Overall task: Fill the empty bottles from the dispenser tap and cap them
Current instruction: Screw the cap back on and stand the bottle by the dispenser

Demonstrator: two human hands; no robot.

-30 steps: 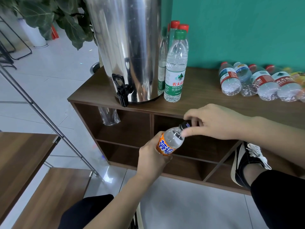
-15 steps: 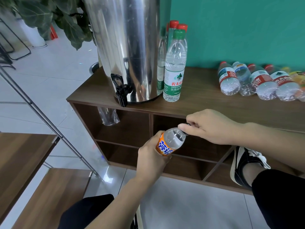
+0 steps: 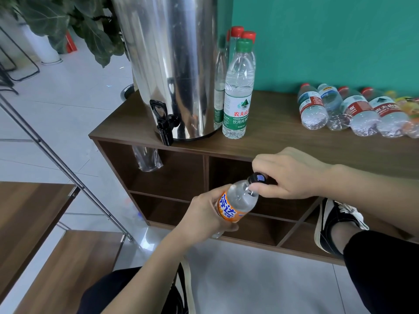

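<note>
Left hand (image 3: 204, 214) grips the orange-label bottle (image 3: 235, 205) held tilted in front of the bench (image 3: 283, 141) — right hand's fingers (image 3: 260, 191) pinch the cap (image 3: 258, 179). Keep cap square, twist till snug — avoid cross-threading.

Both forearms are bare, with no sleeves, watch or rings showing on the left hand (image 3: 204, 214) or the right hand (image 3: 292, 175). The person wears black trousers (image 3: 381, 268). The shoe (image 3: 333, 220) just beside the trouser hem is black with a white sole and white laces.
</note>
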